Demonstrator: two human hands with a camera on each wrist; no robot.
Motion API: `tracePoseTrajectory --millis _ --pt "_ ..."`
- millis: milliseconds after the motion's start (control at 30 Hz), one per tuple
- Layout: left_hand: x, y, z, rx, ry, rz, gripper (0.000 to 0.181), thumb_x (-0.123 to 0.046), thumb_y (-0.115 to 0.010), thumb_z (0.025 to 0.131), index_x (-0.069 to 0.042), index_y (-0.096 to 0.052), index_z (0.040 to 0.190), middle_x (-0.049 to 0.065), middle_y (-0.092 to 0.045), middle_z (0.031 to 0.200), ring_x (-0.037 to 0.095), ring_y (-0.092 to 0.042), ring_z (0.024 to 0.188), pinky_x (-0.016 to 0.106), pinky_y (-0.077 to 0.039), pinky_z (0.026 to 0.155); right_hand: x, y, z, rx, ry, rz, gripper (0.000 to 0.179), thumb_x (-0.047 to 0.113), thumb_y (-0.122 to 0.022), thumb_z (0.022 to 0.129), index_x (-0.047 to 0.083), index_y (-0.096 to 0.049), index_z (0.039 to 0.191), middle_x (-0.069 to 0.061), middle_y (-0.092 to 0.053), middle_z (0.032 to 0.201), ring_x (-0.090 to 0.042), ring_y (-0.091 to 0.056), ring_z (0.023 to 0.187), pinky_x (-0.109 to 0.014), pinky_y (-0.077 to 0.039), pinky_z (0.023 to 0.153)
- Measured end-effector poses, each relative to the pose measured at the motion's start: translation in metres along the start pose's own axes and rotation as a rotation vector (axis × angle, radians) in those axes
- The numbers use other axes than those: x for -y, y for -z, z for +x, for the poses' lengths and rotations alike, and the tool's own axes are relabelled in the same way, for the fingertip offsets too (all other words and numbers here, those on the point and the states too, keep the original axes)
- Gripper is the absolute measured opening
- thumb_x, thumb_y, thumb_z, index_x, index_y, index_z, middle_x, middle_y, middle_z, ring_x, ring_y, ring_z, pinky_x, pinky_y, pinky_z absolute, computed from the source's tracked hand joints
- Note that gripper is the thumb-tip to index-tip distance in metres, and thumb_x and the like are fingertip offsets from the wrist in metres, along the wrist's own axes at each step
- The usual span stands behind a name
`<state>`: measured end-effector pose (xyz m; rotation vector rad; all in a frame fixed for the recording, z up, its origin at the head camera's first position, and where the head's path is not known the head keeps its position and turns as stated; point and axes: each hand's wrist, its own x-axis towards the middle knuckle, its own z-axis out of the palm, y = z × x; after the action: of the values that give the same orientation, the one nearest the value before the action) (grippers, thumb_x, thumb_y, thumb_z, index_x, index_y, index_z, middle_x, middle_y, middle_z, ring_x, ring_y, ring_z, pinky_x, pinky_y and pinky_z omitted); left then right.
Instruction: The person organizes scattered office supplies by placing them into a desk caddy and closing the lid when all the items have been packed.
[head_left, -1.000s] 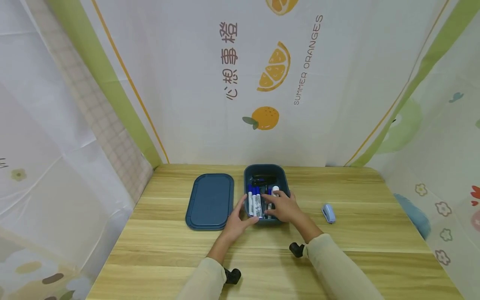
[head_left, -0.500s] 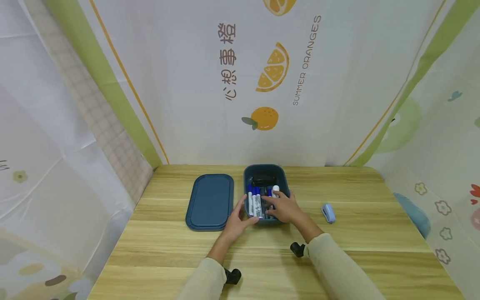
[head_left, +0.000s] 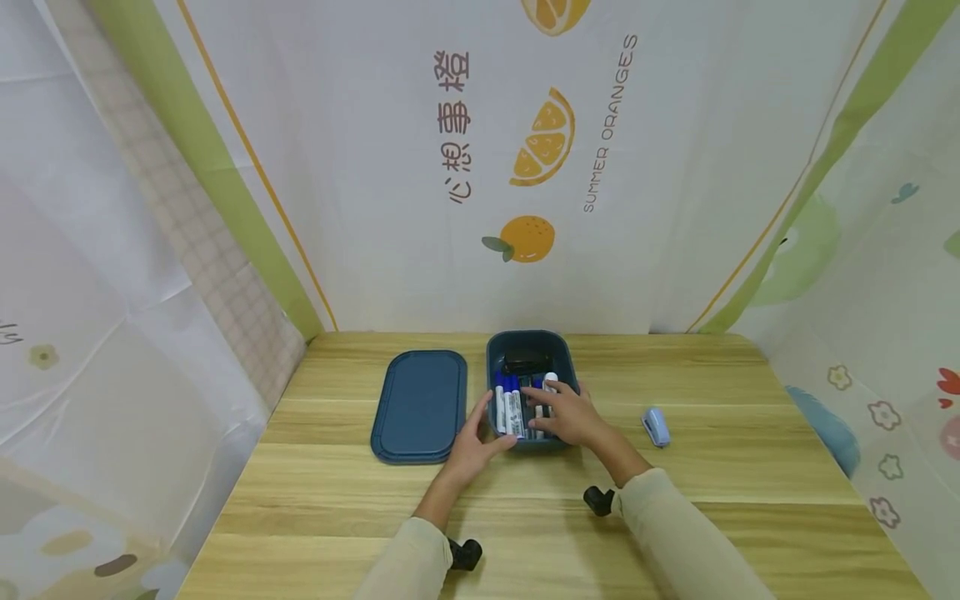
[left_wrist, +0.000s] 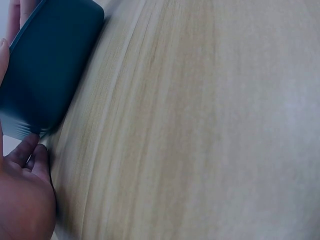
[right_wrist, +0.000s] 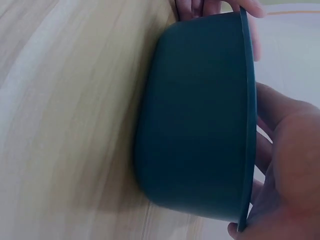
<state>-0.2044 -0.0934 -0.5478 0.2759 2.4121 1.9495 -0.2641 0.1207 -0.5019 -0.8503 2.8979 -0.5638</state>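
A dark blue plastic box (head_left: 531, 337) holds several white markers (head_left: 513, 412) with blue caps, a white-capped one on the right and a black object (head_left: 527, 362) at the back. My left hand (head_left: 471, 450) grips the box's front left corner, thumb at the front rim. In the left wrist view, its fingertips (left_wrist: 35, 142) touch the outer wall. My right hand (head_left: 567, 415) reaches over the right rim with thumb and forefinger spread above the markers; a further finger lies outside the wall. In the right wrist view, the rim hides its fingertips.
A dark blue lid (head_left: 420, 406) lies flat to the left of the box. A light blue stapler (head_left: 656, 427) lies to the right on the wooden table (head_left: 360, 533). Printed cloth (head_left: 390, 208) hangs behind the table and along both sides.
The black things at the back of the box have settled together, a little lower. Both hands stay nearly in place, and the head view has tilted slightly.
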Motion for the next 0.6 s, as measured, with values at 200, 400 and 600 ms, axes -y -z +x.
tracePoseTrajectory --millis 200,400,600 --pt "0.004 0.0 0.001 0.008 0.018 -0.005 0.083 -0.018 -0.073 0.09 -0.017 -0.022 0.156 0.027 -0.034 0.149 0.038 -0.029 0.14 0.049 -0.024 0.113 -0.005 0.001 -0.002 -0.025 0.018 0.137 0.059 0.031 -0.069 0.091 0.016 -0.049 0.144 0.0 -0.066 0.125 -0.041 -0.031 0.138 -0.075 -0.006 0.103" --pt "-0.007 0.002 -0.002 0.016 0.009 -0.031 0.083 -0.013 -0.072 0.089 -0.01 -0.022 0.156 0.032 -0.032 0.147 0.043 -0.027 0.139 0.052 -0.023 0.112 -0.011 0.003 -0.005 -0.092 0.013 0.354 0.051 0.021 -0.068 0.093 0.009 -0.053 0.14 -0.008 -0.062 0.128 -0.038 -0.045 0.129 -0.062 -0.029 0.106" --pt "-0.031 0.006 -0.01 0.028 0.016 -0.039 0.083 -0.01 -0.072 0.089 -0.004 -0.022 0.154 0.035 -0.032 0.146 0.046 -0.027 0.138 0.052 -0.024 0.112 -0.019 0.011 -0.014 -0.131 -0.03 0.449 0.051 0.019 -0.068 0.093 0.008 -0.053 0.14 -0.012 -0.061 0.13 -0.035 -0.05 0.125 -0.057 -0.04 0.1"
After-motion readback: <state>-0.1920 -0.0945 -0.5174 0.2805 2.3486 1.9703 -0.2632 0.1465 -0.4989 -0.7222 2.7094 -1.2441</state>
